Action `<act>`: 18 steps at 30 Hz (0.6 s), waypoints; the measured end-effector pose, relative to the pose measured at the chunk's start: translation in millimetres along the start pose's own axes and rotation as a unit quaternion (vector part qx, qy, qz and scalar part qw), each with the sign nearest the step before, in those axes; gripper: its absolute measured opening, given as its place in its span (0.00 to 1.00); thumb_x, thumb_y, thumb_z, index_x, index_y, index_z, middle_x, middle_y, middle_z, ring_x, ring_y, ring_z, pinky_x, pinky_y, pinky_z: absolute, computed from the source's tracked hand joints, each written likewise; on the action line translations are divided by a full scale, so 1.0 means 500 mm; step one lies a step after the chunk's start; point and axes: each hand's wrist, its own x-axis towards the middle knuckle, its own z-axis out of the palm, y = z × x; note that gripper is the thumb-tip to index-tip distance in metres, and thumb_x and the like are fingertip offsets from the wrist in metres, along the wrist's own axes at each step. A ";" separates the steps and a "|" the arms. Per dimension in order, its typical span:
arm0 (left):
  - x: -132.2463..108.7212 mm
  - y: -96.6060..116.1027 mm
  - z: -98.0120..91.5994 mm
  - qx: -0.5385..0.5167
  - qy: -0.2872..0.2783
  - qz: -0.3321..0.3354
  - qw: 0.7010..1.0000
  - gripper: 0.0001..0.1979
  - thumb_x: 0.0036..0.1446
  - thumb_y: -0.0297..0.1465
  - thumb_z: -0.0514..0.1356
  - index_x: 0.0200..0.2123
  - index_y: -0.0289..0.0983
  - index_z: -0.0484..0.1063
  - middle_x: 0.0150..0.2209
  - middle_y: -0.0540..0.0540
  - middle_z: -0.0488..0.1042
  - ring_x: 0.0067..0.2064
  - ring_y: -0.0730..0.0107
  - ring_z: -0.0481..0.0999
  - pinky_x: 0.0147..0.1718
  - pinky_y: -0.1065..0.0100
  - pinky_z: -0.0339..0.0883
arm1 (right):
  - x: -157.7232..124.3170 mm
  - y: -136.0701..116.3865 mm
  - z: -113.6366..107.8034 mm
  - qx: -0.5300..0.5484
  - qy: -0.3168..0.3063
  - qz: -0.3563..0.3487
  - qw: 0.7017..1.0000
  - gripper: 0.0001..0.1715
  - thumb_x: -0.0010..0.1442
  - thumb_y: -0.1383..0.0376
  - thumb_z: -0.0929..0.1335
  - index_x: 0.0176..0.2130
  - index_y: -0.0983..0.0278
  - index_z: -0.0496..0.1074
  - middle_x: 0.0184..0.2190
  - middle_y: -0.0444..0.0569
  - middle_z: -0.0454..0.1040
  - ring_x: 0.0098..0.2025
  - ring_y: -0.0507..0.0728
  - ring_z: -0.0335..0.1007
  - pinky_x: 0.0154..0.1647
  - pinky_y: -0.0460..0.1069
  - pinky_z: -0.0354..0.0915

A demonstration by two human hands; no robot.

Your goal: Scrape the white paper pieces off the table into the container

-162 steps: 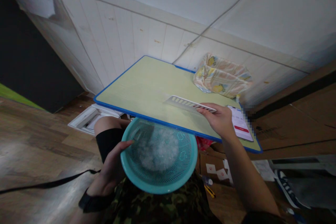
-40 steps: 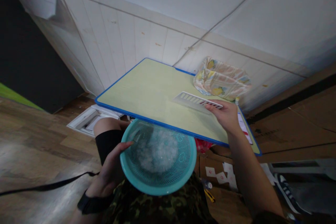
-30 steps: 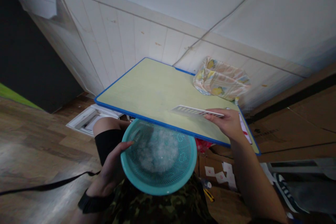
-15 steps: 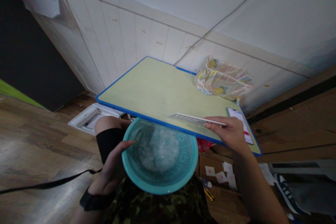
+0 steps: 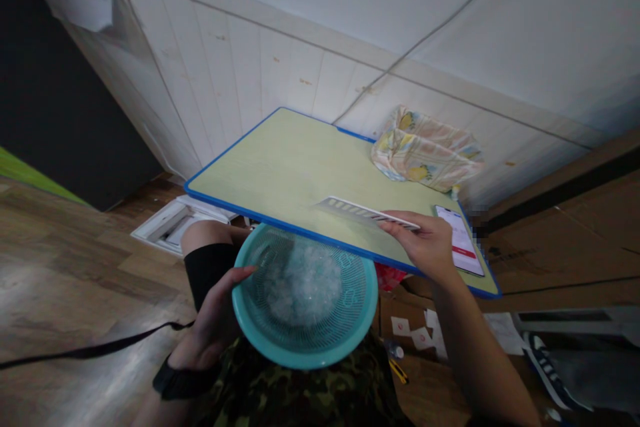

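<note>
A turquoise mesh basket (image 5: 306, 359) rests on my lap, with clear and whitish small pieces (image 5: 305, 283) lying in its bottom. My left hand (image 5: 220, 310) grips the basket's left rim, thumb over the edge. Over the near part of the yellow-green table (image 5: 290, 153), my right hand (image 5: 425, 240) pinches the right end of a flat, pale slotted strip (image 5: 350, 209). The strip's left end is blurred. A phone (image 5: 460, 240) with a lit screen lies just right of my right hand.
A patterned cloth bundle (image 5: 425, 150) stands at the table's back right. White cards (image 5: 421, 337) lie on cardboard below on the right, near a yellow cutter (image 5: 399, 371). A white box (image 5: 163, 230) and a shoe (image 5: 550, 373) are on the floor.
My right hand has moved a little left and up with the strip, whose slotted face shows more. More of the phone is visible. My left hand and the basket look unchanged.
</note>
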 end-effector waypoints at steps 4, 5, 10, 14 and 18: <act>0.002 0.002 -0.006 -0.002 0.000 0.005 1.000 0.12 0.61 0.25 0.58 0.34 0.29 0.83 0.34 0.34 0.86 0.39 0.48 0.86 0.40 0.56 0.80 | 0.014 -0.007 0.023 0.011 -0.003 0.005 1.000 0.06 0.56 0.65 0.75 0.37 0.58 0.84 0.35 0.45 0.84 0.37 0.58 0.82 0.41 0.49 0.77; 0.003 0.003 -0.006 -0.001 0.002 0.004 1.000 0.12 0.61 0.25 0.58 0.33 0.29 0.83 0.34 0.33 0.86 0.39 0.48 0.86 0.40 0.56 0.80 | 0.015 -0.008 0.025 0.013 -0.008 0.007 1.000 0.06 0.56 0.65 0.75 0.37 0.58 0.84 0.35 0.45 0.84 0.37 0.58 0.82 0.42 0.50 0.77; 0.002 0.007 -0.006 -0.009 -0.006 -0.002 1.000 0.11 0.60 0.25 0.59 0.34 0.30 0.83 0.30 0.36 0.85 0.38 0.48 0.86 0.40 0.56 0.80 | 0.002 -0.006 0.008 0.015 -0.040 -0.009 0.999 0.07 0.55 0.64 0.76 0.38 0.57 0.84 0.34 0.45 0.84 0.34 0.58 0.82 0.37 0.48 0.77; -0.003 0.009 -0.003 -0.012 0.002 0.001 1.000 0.11 0.60 0.25 0.59 0.37 0.29 0.83 0.28 0.38 0.85 0.37 0.50 0.86 0.41 0.57 0.80 | -0.009 -0.004 -0.007 0.016 -0.046 -0.018 0.999 0.07 0.55 0.65 0.76 0.37 0.56 0.84 0.33 0.44 0.83 0.32 0.57 0.82 0.35 0.47 0.77; -0.009 0.012 0.004 -0.002 0.011 0.004 1.000 0.12 0.62 0.25 0.57 0.38 0.28 0.82 0.28 0.37 0.85 0.36 0.50 0.86 0.41 0.58 0.80 | -0.005 0.000 -0.001 0.015 -0.019 -0.009 1.000 0.08 0.56 0.65 0.76 0.38 0.56 0.84 0.35 0.44 0.84 0.35 0.57 0.82 0.37 0.47 0.76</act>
